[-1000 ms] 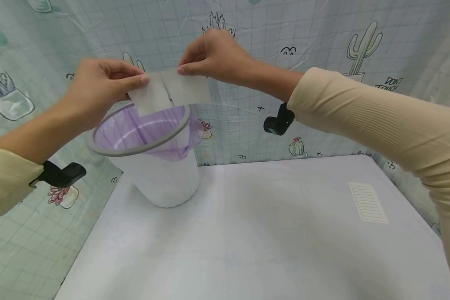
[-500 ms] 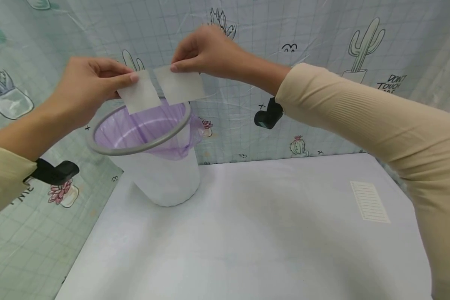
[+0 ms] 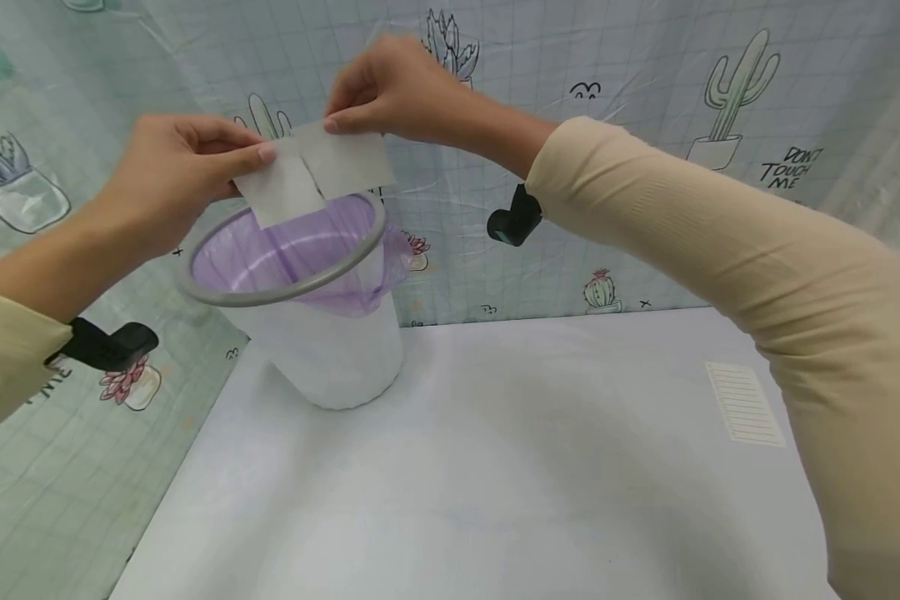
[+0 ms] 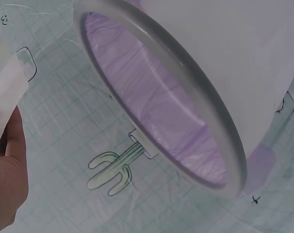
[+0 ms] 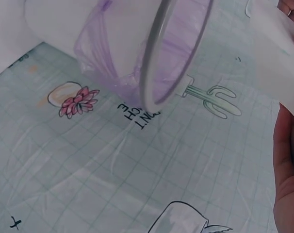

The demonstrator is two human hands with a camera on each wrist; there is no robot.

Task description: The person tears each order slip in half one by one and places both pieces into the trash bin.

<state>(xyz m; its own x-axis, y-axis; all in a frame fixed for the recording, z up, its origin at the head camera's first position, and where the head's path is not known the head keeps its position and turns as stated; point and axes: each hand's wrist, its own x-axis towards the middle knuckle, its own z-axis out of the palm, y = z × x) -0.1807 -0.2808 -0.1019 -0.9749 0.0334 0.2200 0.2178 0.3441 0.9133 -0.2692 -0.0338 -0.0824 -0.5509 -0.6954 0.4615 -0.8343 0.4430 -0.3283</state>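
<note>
Over a white bin [image 3: 333,354], two pieces of white paper are held up side by side. My left hand [image 3: 168,179] pinches the left piece of paper [image 3: 283,190] by its upper corner between thumb and fingers. By its upper edge, the right piece of paper [image 3: 354,165] is pinched in my right hand [image 3: 405,92]. A thin dark line runs between their inner edges, which lie very close together. Purple bag lining [image 3: 270,258] covers the bin's inside below the papers. Both wrist views catch only part of each hand and paper at the frame's side.
The bin's grey rim [image 3: 285,294] holds the liner, which bulges out at the right. It stands at the back left of the white table [image 3: 480,467]. A lined paper slip [image 3: 745,403] lies at the right. Behind hangs a cactus-print sheet [image 3: 532,167].
The pieces of paper came clearly apart half a second ago, and now their edges are close again. My right hand has moved left and slightly up; my left hand shifted a little left.
</note>
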